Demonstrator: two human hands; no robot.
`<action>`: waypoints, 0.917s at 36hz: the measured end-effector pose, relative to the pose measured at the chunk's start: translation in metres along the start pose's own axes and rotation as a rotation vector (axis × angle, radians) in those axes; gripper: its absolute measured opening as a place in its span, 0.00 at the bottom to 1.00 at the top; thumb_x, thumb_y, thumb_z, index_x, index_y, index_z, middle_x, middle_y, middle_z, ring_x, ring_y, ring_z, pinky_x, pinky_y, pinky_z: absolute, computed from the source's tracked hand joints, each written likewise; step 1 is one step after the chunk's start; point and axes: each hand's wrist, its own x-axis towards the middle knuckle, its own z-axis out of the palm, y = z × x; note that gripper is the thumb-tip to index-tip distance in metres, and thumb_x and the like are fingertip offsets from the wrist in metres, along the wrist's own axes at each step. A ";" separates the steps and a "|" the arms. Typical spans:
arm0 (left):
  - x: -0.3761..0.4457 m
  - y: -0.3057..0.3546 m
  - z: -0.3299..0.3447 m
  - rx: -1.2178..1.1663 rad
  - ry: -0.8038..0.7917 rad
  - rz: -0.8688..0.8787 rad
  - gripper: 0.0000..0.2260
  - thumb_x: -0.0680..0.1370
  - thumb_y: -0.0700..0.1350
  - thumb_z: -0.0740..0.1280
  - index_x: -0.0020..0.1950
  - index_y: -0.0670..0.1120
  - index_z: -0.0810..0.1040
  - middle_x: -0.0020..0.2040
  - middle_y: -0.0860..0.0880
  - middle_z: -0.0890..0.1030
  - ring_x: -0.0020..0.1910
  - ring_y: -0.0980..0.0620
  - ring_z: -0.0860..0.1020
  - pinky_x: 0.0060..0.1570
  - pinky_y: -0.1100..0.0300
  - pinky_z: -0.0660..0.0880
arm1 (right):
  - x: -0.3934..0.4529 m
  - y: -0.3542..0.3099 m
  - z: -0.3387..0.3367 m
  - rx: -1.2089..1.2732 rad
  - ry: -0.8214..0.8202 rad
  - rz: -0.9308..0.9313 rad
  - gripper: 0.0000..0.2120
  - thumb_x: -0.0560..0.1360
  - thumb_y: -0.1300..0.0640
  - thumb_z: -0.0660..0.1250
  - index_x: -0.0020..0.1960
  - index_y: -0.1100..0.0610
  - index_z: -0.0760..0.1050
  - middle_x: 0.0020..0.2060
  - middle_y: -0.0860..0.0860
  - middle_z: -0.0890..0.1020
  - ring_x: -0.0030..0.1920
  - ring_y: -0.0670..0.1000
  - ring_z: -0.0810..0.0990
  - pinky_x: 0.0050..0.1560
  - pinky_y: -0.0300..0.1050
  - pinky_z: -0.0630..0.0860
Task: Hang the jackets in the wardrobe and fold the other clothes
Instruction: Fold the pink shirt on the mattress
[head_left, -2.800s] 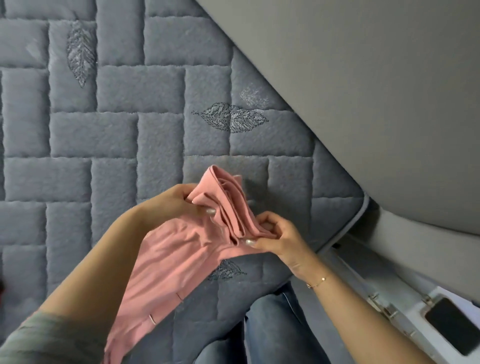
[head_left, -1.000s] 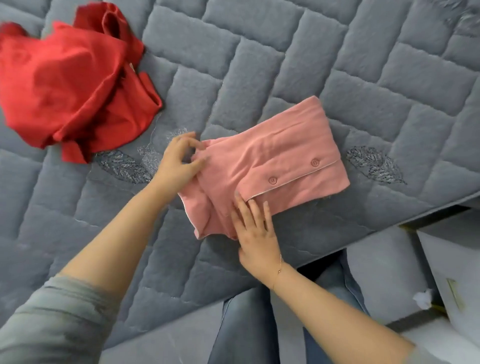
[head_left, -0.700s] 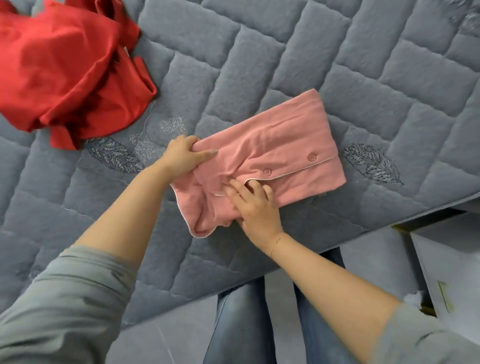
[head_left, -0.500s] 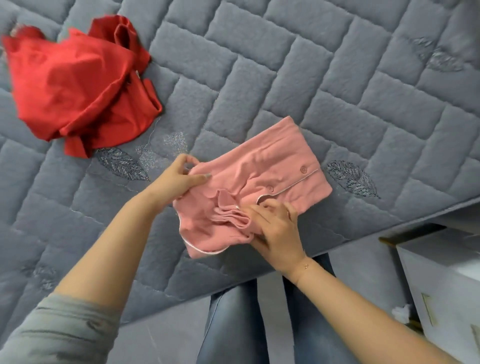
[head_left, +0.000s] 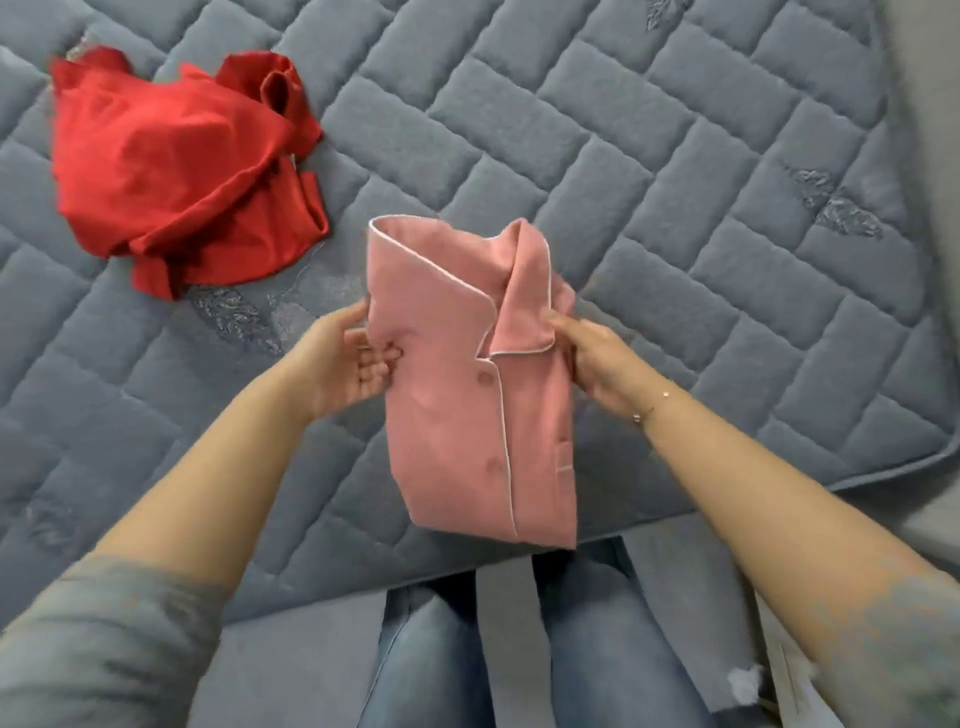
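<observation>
A pink buttoned shirt (head_left: 467, 395) with white piping is folded into a narrow upright packet, collar at the top, and held above the bed's near edge. My left hand (head_left: 345, 364) grips its left side just below the collar. My right hand (head_left: 592, 361) pinches the right side at the lapel. A crumpled red garment (head_left: 182, 166) lies loose on the bed at the upper left, apart from both hands.
The grey quilted mattress (head_left: 649, 171) with embroidered leaves fills most of the view; its near edge runs diagonally past my jeans-clad legs (head_left: 498, 649). A white crumpled scrap (head_left: 744, 685) lies on the floor at the lower right.
The pink shirt lay sideways on the mattress under both hands; it is now lifted off the bed and turned upright, held by its two sides.
</observation>
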 end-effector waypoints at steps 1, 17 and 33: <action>0.015 -0.011 0.001 0.023 0.018 -0.019 0.18 0.81 0.57 0.56 0.40 0.46 0.73 0.35 0.48 0.74 0.28 0.54 0.70 0.30 0.63 0.69 | 0.015 0.012 -0.005 -0.020 0.011 0.026 0.10 0.78 0.50 0.65 0.55 0.54 0.78 0.53 0.51 0.82 0.55 0.51 0.79 0.60 0.45 0.72; 0.032 -0.189 0.027 0.205 0.328 0.115 0.11 0.75 0.52 0.73 0.52 0.48 0.78 0.49 0.51 0.82 0.49 0.52 0.80 0.47 0.58 0.77 | -0.007 0.142 -0.017 -0.278 0.205 0.073 0.07 0.76 0.58 0.70 0.47 0.61 0.76 0.36 0.48 0.78 0.33 0.43 0.75 0.32 0.32 0.71; 0.045 -0.021 0.055 0.417 0.663 0.569 0.14 0.76 0.52 0.69 0.50 0.41 0.75 0.48 0.45 0.80 0.50 0.46 0.78 0.52 0.56 0.71 | 0.044 0.020 -0.003 -0.460 0.417 -0.409 0.05 0.76 0.55 0.69 0.51 0.52 0.76 0.49 0.51 0.80 0.44 0.40 0.76 0.49 0.34 0.72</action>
